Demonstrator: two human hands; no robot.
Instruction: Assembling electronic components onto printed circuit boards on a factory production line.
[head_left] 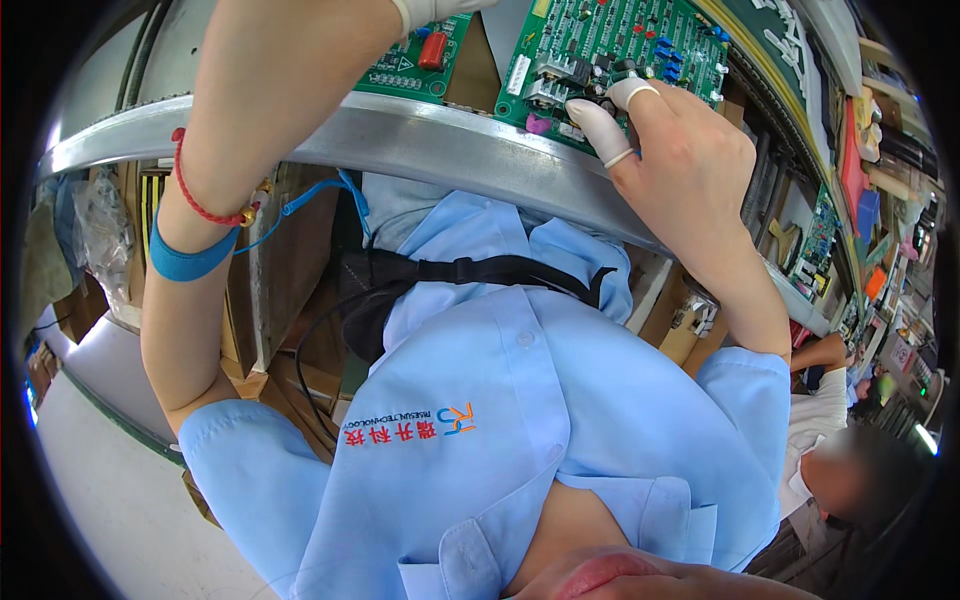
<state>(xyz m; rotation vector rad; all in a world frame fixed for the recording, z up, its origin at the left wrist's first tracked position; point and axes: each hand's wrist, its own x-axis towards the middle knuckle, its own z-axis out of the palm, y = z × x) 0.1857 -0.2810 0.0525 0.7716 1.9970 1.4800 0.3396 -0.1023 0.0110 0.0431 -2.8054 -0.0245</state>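
My right hand is over a green circuit board at the top centre. White finger cots cover its thumb and forefinger. Their tips close together among dark parts beside silver heat sinks; what lies between them is too small to make out. My left hand is mostly cut off by the upper edge, with only a white-covered finger or thumb showing. It is above a second green board, close to a red block-shaped component. What those fingers hold is hidden.
A metal rail runs along the near side of both boards. A blue wrist strap with a blue cord is on my left arm. Another board stands at the right. A person sits at lower right, near cluttered benches.
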